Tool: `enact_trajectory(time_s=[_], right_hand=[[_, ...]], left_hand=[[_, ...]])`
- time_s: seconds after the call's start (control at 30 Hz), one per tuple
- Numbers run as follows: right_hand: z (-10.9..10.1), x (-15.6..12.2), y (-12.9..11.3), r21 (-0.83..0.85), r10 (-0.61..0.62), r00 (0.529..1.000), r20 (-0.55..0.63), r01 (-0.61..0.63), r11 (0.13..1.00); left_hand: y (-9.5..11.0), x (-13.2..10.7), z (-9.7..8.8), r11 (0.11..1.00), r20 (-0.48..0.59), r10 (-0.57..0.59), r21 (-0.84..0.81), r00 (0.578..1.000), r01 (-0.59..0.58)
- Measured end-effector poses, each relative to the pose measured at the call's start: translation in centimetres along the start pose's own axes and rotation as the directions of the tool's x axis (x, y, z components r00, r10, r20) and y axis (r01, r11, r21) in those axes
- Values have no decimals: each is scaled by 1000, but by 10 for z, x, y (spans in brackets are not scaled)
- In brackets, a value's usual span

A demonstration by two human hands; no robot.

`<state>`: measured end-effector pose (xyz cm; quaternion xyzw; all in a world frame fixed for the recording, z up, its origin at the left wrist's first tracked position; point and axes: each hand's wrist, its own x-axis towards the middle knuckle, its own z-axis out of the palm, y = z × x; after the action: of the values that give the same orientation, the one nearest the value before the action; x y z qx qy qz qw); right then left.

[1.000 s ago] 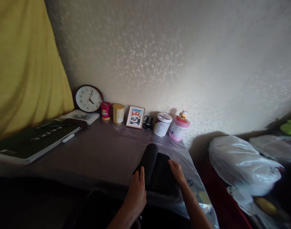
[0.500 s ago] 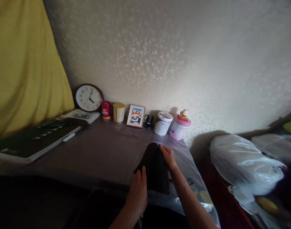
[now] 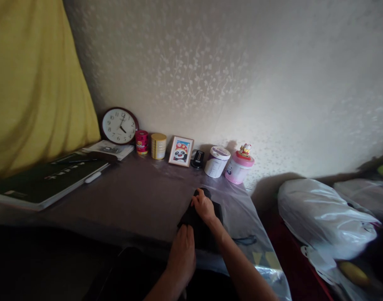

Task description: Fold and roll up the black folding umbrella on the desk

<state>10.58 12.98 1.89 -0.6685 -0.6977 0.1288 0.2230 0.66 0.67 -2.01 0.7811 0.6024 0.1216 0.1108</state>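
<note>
The right hand (image 3: 203, 205) has swung leftward over the black cloth (image 3: 204, 236) since half a second ago, its grip now bunched on the far end; the left hand (image 3: 181, 253) has stayed low, its grip pinching the near left edge; the cloth lies on the tabletop's (image 3: 137, 192) near side, right of its middle.

Off to the right slumps a bulging white plastic bag (image 3: 325, 217), contents unclear to me; by the wall stand a pink-lidded tub (image 3: 239, 170) with a small red-and-gold figurine (image 3: 244, 150) on top, a white tub (image 3: 217, 162), a yellow-lidded tin (image 3: 158, 147) and a slim red tin (image 3: 141, 143), insides hidden.

The dark green book (image 3: 50, 179) lies flat; the clock (image 3: 119, 126) is round and dark-rimmed; the cloth looks soft, matt and folded.

Pale sprigs pattern the wall (image 3: 194, 42); a yellow curtain (image 3: 37, 83) hangs in folds at left; the tabletop is greyish, glossy and wrinkled near its right edge.
</note>
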Motion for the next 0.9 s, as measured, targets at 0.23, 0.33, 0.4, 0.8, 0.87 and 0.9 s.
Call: enact_trajectory(time_s=[0.23, 0.33, 0.4, 0.8, 0.87, 0.9], right_hand=[[0, -9, -4, -128, -38, 998, 44, 43, 991], [-2, -12, -6, -116, -70, 996, 62, 77, 990], [-5, -12, -7, -84, -96, 992, 83, 103, 991], [-5, -56, 38, 223, -542, 818, -195, 575, 787], [2, -44, 53, 162, -575, 791, -209, 608, 777], [6, -34, 60, 132, -578, 788, -213, 609, 782]], left_hand=[[-13, -8, -1, 997, -332, 32, -59, 943, -55], [-8, -5, -15, 987, -423, 95, -79, 901, -141], [-1, -1, -17, 970, -394, 198, -54, 898, -237], [-8, 11, 28, 976, -422, 216, 119, 880, -183], [-6, 11, 27, 979, -406, 192, 144, 893, -145], [-4, 10, 26, 979, -391, 181, 156, 902, -129]])
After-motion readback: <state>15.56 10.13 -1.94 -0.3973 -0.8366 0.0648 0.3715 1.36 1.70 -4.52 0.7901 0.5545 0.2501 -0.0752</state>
